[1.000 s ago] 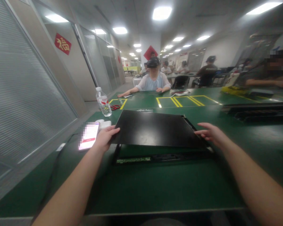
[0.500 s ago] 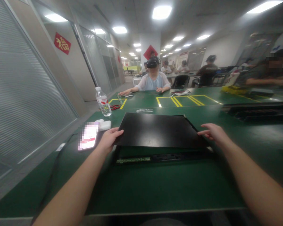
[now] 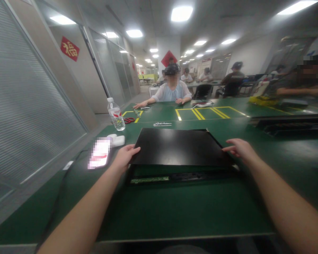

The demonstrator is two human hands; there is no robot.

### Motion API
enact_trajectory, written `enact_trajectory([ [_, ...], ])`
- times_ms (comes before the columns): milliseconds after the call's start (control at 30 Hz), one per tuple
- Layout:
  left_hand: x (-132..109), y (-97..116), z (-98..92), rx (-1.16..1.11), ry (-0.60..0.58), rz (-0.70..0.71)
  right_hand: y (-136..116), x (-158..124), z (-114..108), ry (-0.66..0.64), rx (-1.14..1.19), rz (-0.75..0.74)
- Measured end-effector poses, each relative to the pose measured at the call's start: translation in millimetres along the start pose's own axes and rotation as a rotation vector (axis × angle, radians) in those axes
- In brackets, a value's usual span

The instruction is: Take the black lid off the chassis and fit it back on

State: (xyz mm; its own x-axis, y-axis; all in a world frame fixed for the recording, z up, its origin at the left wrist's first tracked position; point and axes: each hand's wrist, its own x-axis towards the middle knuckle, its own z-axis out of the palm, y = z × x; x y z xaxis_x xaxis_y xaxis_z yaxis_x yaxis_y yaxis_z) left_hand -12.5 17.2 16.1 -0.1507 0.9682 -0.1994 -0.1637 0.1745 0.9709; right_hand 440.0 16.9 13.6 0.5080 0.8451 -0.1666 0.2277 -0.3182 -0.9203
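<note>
A flat black panel (image 3: 178,146) lies tilted over a thin black frame (image 3: 201,175) on the green table. Part of the frame shows below the panel's near edge, with a green circuit strip (image 3: 149,180) at its left. My left hand (image 3: 127,155) pinches the panel's left edge, thumb on top. At the right edge, my right hand (image 3: 238,150) touches the panel's side with its fingers partly bent and apart; no grip round the edge shows.
Left of the panel are a lit phone (image 3: 99,152), a white case (image 3: 118,140), a water bottle (image 3: 116,114) and red scissors (image 3: 129,120). Dark bars (image 3: 291,125) lie at the right. A person (image 3: 172,90) sits opposite, hands on the table (image 3: 185,211).
The panel's left and far edges have dropped slightly toward me, and my left hand has moved a little right with it. My right hand has barely moved.
</note>
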Motion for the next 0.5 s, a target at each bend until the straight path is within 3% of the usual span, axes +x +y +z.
enact_trajectory([
  [500,-1.7,-0.1,-0.1,0.04,0.0,-0.016,4.8,5.0,-1.5,-0.004,-0.043,-0.048],
])
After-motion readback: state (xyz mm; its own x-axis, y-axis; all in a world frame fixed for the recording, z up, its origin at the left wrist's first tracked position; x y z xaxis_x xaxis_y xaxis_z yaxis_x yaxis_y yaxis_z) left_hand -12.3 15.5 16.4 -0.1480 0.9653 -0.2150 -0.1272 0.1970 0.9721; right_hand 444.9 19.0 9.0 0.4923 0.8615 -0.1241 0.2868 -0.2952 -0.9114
